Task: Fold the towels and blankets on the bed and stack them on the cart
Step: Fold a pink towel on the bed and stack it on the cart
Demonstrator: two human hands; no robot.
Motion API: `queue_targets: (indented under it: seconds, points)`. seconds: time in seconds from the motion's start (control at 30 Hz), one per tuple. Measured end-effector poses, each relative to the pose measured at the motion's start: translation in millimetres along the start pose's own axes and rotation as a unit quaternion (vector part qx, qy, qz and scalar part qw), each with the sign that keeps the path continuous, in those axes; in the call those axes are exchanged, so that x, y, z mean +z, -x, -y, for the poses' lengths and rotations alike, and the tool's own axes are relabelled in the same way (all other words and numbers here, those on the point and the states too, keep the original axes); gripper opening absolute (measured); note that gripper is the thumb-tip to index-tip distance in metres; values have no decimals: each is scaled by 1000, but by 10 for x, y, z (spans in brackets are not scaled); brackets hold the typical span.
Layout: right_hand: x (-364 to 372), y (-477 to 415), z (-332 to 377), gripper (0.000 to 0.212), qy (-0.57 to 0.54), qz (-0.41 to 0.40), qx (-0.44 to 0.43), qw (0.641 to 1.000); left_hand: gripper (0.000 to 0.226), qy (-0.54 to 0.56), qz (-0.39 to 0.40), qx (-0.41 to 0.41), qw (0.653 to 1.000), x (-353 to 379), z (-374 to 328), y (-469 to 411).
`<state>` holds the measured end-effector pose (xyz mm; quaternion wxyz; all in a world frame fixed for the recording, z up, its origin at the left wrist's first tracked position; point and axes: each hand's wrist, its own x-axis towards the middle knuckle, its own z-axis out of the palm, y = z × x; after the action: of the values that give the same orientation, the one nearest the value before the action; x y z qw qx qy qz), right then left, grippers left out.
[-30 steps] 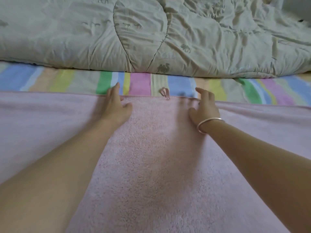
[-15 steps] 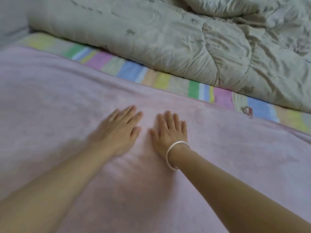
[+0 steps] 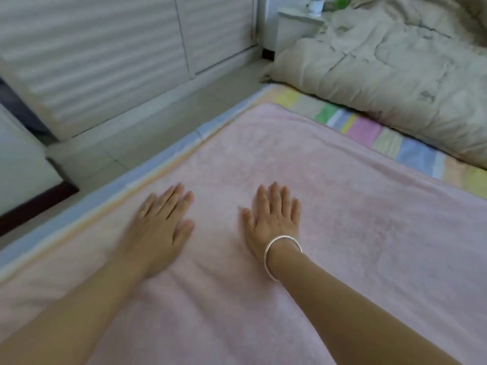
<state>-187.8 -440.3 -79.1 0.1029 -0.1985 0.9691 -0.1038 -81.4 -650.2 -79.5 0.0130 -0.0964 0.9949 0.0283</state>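
Pink towel (image 3: 329, 212) spread flat on striped sheet (image 3: 415, 154), both palms down on it.
Towel covers most of the near bed. Its left edge runs just inside the sheet's edge along the bed side. Its far edge stops short of a crumpled beige quilt (image 3: 395, 75), which lies on the sheet beyond it. White slatted doors (image 3: 105, 48) and tiled floor (image 3: 126, 138) sit left of the bed. Left hand (image 3: 158, 225), motion-blurred, lies flat on the towel near its left edge, fingers straight and close together, grasping nothing. Right hand (image 3: 271, 219) lies flat on the towel beside it, not touching it, fingers straight, thumb spread, grasping nothing. Silver bangle (image 3: 267, 259) circles the right wrist.
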Motion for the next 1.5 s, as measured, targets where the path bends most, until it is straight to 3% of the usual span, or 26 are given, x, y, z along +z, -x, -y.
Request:
queue_targets:
  seconds: [0.1,0.23,0.37,0.5,0.6,0.7,0.83,0.93,1.0,1.07,1.17,1.27,1.3,1.37,1.43,1.5]
  points:
    - [127,-102,533,68,10,-19,-31,999,64,31,-41,-45,998,-25,288,144]
    - [339,-172,1295,87,18,-16,-93,995,53,120,-110,-84,983,-63,524,229]
    - [384,-223,1751,63,61,-8,-172,983,34,199,-142,-140,960,-186,866,404]
    - [316,-149,1998,67,55,-16,-340,939,11,286,-52,-164,943,-368,1253,641]
    - [374,26,2081,69,24,-46,-380,924,9,319,53,-161,933,-498,1527,736]
    - [408,274,2068,70,-2,-54,-338,939,18,293,136,-163,932,-582,1672,924]
    - [493,669,1928,62,-57,-93,-281,954,38,213,149,-206,943,-570,1578,1350]
    - [473,1075,1755,54,-199,-64,-237,949,40,215,146,-181,948,-592,1184,1601]
    - [363,1364,1560,47,-322,-37,-148,934,32,266,157,-140,941,-587,716,1708]
    - [228,1640,1266,28,-392,-23,-44,919,21,348,144,-101,921,-601,129,1803]
    - [16,2031,673,53,-406,38,50,912,5,467,146,-66,870,-538,-727,1915]
    - [-130,2383,-61,57,-356,20,75,931,29,592,236,-29,770,-469,-1569,2048]
    - [-167,2430,-253,52,-339,14,78,938,43,600,265,-9,755,-453,-1759,2059]
    - [-216,2680,-790,45,-331,-33,100,938,54,570,318,50,756,-377,-2306,2117]
    - [-242,2824,-1222,40,-343,-61,138,927,32,525,327,104,779,-337,-2727,2109]
    - [-271,3069,-1665,36,-373,-105,176,905,17,549,338,126,754,-306,-3217,2220]
